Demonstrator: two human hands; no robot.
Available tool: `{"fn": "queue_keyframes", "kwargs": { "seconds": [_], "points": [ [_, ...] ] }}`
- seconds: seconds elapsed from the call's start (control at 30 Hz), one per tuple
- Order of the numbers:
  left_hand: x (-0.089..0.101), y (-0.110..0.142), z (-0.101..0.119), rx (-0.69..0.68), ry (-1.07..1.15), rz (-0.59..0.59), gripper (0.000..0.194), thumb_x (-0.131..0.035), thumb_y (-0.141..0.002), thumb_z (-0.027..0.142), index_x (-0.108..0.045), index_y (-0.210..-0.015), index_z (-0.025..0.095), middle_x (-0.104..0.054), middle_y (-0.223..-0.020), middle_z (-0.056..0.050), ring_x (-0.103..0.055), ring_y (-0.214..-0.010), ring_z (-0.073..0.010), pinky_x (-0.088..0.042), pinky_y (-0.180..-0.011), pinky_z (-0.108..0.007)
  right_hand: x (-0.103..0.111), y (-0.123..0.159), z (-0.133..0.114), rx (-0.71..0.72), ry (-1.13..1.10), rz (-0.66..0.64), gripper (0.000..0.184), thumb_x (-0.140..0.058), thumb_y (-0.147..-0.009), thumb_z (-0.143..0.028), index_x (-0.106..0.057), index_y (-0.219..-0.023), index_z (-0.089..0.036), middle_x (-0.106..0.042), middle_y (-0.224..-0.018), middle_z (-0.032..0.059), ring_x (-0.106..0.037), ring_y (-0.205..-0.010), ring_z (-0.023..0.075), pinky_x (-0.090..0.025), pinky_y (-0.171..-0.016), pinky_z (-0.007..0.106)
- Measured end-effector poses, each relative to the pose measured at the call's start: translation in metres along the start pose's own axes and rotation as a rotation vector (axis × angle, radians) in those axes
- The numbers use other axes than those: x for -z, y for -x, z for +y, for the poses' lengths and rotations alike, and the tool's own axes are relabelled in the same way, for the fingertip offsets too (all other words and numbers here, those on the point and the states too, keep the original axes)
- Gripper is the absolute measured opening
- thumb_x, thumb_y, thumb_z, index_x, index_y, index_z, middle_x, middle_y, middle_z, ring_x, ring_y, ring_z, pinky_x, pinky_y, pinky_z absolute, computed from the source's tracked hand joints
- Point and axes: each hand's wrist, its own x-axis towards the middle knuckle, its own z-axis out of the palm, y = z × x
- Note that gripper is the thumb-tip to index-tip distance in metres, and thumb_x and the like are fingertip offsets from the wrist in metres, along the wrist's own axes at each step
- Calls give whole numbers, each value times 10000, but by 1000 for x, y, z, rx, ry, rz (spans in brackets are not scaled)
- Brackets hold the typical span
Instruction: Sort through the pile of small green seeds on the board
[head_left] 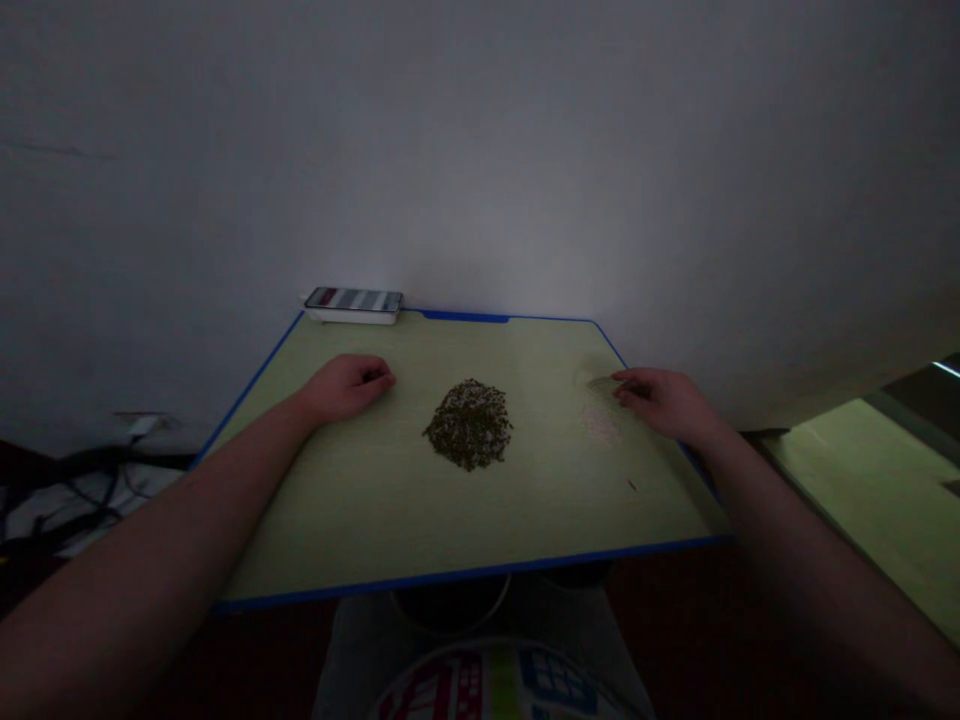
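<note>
Below the near edge of the worktop (360, 510), which is bordered in blue, a dark round container (446, 605) shows partly. Up on the worktop, a small dark sliver (632, 486) lies toward the near right corner. Around the middle is a heap of mixed dark green and pale grains (469, 425); a thin pale patch of grains (602, 425) sits apart from it, toward the right edge. The right hand (652, 395) comes in over that edge, its grip closed on a slim tool (600, 382), tweezers perhaps, whose long axis points left, roughly along the far edge. The patch lies just on the near side of this tool; the heap is farther left and slightly nearer. The left hand (351, 388), closer to the heap, rests with fingers curled; whether its grip holds anything, I cannot tell. At the far left corner, a phone (354, 298) lies on a white box (360, 316) before the wall (480, 150).
</note>
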Motion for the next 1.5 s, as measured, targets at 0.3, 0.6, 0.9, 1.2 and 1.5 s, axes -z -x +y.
{"fn": "queue_keyframes", "kwargs": {
  "seconds": [0.3, 0.6, 0.9, 1.2, 1.5],
  "points": [
    [1, 1, 3, 24, 20, -9, 362, -442, -812, 463, -616, -740, 154, -543, -597, -4, -483, -567, -139, -338, -558, -270, -13, 51, -88, 196, 86, 104, 297, -478, -883, -299, -694, -1060, -198, -742, -897, 60, -679, -744, 193, -523, -705, 322],
    [-1, 0, 0, 2, 1, 4, 360, -449, -812, 450, -633, -759, 144, -564, -607, -14, -487, -581, -140, -342, -562, -266, -49, 77, -122, 433, 80, -13, 317, -436, -879, -156, -666, -1097, -145, -723, -903, 77, -651, -831, 192, -498, -773, 313],
    [-3, 0, -5, -10, 23, 16, 358, -455, -820, 460, -628, -764, 151, -562, -602, -4, -494, -573, -136, -341, -556, -259, -43, 37, -115, 198, -28, 26, 256, -481, -850, -166, -644, -1048, -171, -724, -885, 59, -661, -764, 192, -481, -681, 286],
    [-1, 0, 0, -14, 28, 15, 365, -449, -814, 458, -626, -749, 146, -556, -607, -9, -497, -579, -141, -347, -566, -267, -52, 7, -115, 170, -71, -124, 328, -475, -811, -96, -639, -1088, -159, -720, -855, 58, -648, -731, 172, -451, -675, 266],
    [-2, 1, -4, -24, 17, 26, 360, -453, -822, 457, -621, -737, 151, -550, -600, -3, -488, -573, -134, -335, -559, -260, -54, 23, -114, 191, -108, -155, 305, -472, -831, -131, -639, -1083, -168, -697, -815, 47, -620, -688, 164, -435, -635, 263]
  ]
}}
